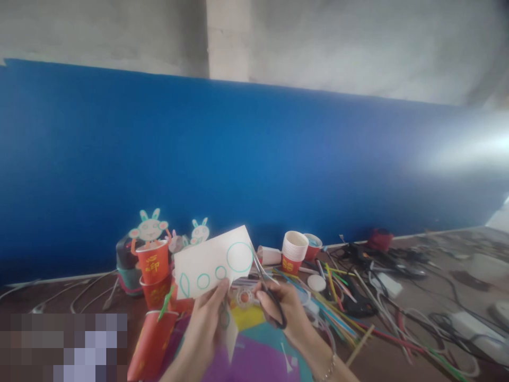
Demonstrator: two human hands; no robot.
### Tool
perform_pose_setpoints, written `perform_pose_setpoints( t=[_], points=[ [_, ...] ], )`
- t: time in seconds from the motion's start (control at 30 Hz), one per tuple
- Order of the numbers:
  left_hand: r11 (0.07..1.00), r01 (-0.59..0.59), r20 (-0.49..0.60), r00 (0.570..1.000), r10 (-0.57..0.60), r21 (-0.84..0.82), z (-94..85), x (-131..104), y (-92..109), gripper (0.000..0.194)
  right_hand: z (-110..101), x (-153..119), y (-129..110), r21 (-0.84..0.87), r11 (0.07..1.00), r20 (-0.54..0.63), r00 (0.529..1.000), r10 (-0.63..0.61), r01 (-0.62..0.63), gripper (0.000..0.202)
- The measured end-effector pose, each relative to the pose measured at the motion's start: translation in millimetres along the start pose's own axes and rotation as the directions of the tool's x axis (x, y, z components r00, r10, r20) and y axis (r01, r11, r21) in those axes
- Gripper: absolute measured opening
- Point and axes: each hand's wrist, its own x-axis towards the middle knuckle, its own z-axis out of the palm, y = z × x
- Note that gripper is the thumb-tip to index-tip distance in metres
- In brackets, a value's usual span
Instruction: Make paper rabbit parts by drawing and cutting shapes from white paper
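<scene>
Head view: a white sheet [194, 265] with green outlines is held up in the grip of the left hand [210, 307]; at its right edge, scissors [267, 281] are held in the grip of the right hand [289, 307]. A second rabbit figure [200, 232] is partly hidden behind the sheet, beside one perched on a red cup [153, 265]. On the right, stacked cups [295, 249], coloured sticks [338, 322] and cables [358, 253] are crowded together.

Background: smooth blue panel [222, 148] across the full width, top edge sloping down to the right; narrow pale strip [457, 226] along its base. Above: mottled grey wall [358, 48], pale vertical column [228, 37] just left of centre. Counter [445, 289]: dull brown. Light: strong white glare [493, 140] at right, fading leftward; source unclear.
</scene>
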Motion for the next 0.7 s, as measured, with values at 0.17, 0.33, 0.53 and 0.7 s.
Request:
perform_pose_setpoints(
  t=[0.17, 0.33, 0.53, 0.7],
  points=[
    [1.000, 0.001, 0.001, 1.000, -0.001, 0.018, -6.5, 6.6, -1.8, 0.038, -3.3, 0.7, 1.7, -0.037, 0.999, -0.020, 0.999, 0.028, -0.029, 0.030],
    [0.999, -0.010, -0.001, 1.000, 0.010, 0.045, -9.4, 8.8, -2.0, 0.040, -5.9, 2.4, 3.3, -0.085, 0.996, -0.012, 1.000, 0.028, -0.029, 0.027],
    [0.998, -0.034, -0.001, 0.999, 0.034, 0.060, -6.8, 4.4, 0.6, 0.040, -5.4, 5.5, 3.3, -0.090, 0.996, -0.024, 1.000, 0.013, -0.015, 0.027],
    [0.998, -0.028, -0.035, 0.999, 0.030, 0.062, -5.6, 3.8, 0.2, 0.035, -5.5, 6.2, 3.4, -0.088, 0.995, -0.045, 0.998, 0.035, -0.038, 0.028]
  ],
)
